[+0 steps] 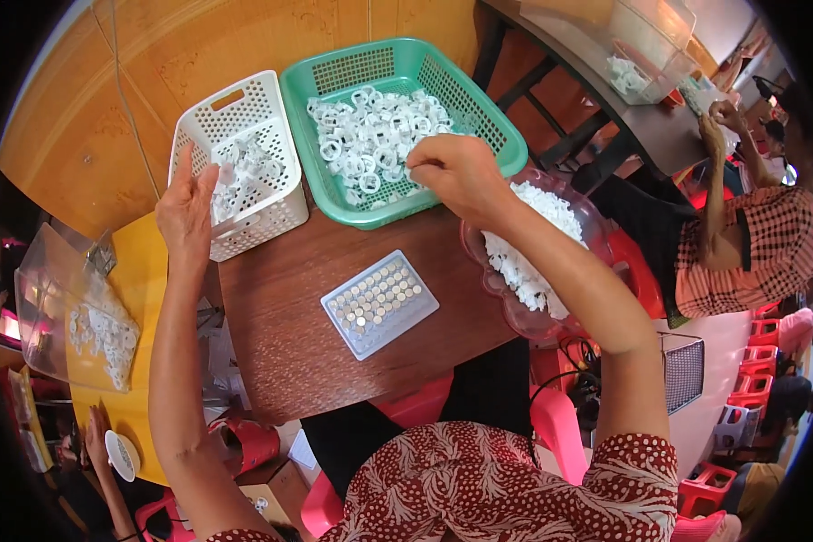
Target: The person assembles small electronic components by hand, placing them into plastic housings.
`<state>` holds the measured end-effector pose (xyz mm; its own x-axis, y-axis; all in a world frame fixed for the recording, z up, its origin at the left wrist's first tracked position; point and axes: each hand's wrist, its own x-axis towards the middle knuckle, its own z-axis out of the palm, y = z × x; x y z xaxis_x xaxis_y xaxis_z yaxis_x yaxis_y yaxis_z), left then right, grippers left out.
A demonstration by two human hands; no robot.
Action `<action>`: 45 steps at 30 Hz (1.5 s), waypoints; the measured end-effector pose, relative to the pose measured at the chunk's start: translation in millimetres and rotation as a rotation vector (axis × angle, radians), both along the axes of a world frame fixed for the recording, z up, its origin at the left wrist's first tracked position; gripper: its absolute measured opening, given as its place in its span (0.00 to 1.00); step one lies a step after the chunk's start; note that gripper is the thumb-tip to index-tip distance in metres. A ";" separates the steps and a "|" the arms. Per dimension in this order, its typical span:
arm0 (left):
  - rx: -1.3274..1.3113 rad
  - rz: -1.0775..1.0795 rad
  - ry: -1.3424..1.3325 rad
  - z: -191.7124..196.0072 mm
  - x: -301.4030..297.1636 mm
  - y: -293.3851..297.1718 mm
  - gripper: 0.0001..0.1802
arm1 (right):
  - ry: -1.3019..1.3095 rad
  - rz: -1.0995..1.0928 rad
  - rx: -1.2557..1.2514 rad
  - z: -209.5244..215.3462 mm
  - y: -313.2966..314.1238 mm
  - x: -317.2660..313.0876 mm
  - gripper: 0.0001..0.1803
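My left hand (188, 206) is at the near left side of a white perforated basket (260, 217), its fingers stretched and apart, with nothing visible in it. Small whitish translucent pieces (244, 172) lie inside that basket. My right hand (461, 172) hovers over the near right part of a green plastic basket (352, 215), fingers curled together; whatever is between them is too small or hidden to name. White ring-shaped plastic parts (370, 135) are heaped in the green basket. Nearer to me, a shallow translucent tray (359, 348) holds rows of small round silvery discs (379, 294).
Under my right forearm stands a clear pinkish scalloped bowl (515, 316) of small white pieces. A clear bin (50, 334) of white parts sits on the yellow table at left. Another person (741, 244) works at a dark table (646, 135) on the right.
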<state>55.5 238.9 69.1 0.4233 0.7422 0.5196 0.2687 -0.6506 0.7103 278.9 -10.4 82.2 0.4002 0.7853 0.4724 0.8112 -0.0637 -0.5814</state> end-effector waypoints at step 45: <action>-1.005 -0.432 -0.302 -49.4 -38.6 -210.0 0.15 | 1.010 0.284 -0.206 15.0 -20.5 -17.7 0.10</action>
<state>16.9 29.0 19.7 0.7033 0.7031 -0.1050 -0.1104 0.2540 0.9609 261.3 -30.9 97.2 0.3215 0.9382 -0.1283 -0.0399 -0.1220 -0.9917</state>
